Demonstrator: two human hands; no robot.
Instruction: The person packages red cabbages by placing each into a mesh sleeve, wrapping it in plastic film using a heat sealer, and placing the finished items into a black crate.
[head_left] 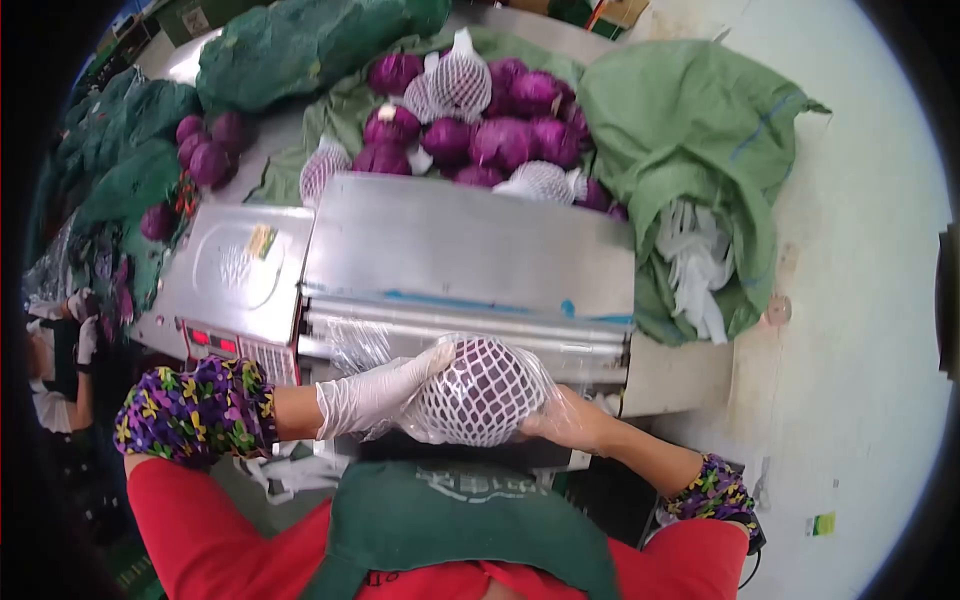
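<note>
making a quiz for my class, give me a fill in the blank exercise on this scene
1. The left hand and right hand hold a cabbage sleeved in a white foam ____.
2. The left hand wears a white ____.
3. Behind the steel machine, the piled cabbages are ____ in colour.
Missing words: net; glove; purple.

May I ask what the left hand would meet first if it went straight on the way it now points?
The netted purple cabbage: the left hand points straight at it, and its fingertips seem to touch it.
</note>
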